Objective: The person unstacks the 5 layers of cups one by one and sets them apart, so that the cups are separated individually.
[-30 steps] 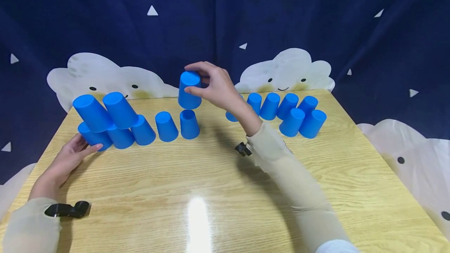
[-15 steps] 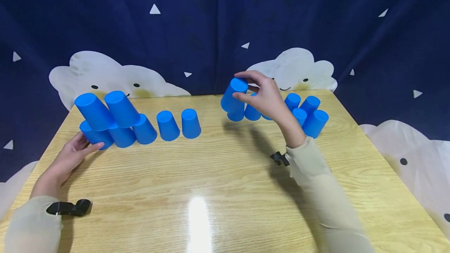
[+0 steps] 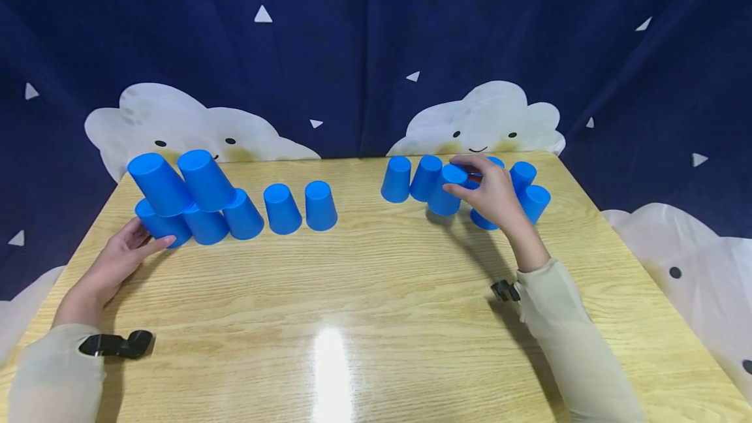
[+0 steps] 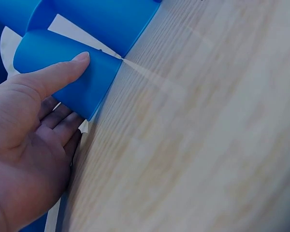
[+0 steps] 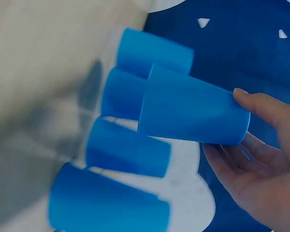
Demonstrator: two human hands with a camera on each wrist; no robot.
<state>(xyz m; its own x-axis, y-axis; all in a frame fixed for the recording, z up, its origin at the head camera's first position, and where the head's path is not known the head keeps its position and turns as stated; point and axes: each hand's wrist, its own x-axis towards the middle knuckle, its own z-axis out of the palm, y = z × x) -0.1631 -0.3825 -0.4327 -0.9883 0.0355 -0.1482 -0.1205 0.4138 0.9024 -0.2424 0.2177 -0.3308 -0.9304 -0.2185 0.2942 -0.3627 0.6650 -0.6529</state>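
The right hand (image 3: 486, 187) pinches one cup (image 3: 448, 196) near its closed end, thumb on the near side, fingers beyond. This cup is in front of the far row (image 3: 396, 180), and looks raised off the tabletop (image 3: 382, 292). The likeliest trouble is its wide rim catching the row if it swings back or drops too early; the hand could also knock the part-hidden near cup (image 3: 483, 220) below it.

The left hand (image 3: 119, 255) has its thumb and fingers lightly about the end cup (image 3: 167, 226) at the bottom of the stack (image 3: 205, 224). A squeeze or nudge there could shift that base, and the two upper cups (image 3: 207, 180) might slide off.

The pinched cup points mouth down, closed end up. Its long axis runs near upright, roughly parallel to its neighbours' in the right wrist view; any slight tilt is hard to judge.
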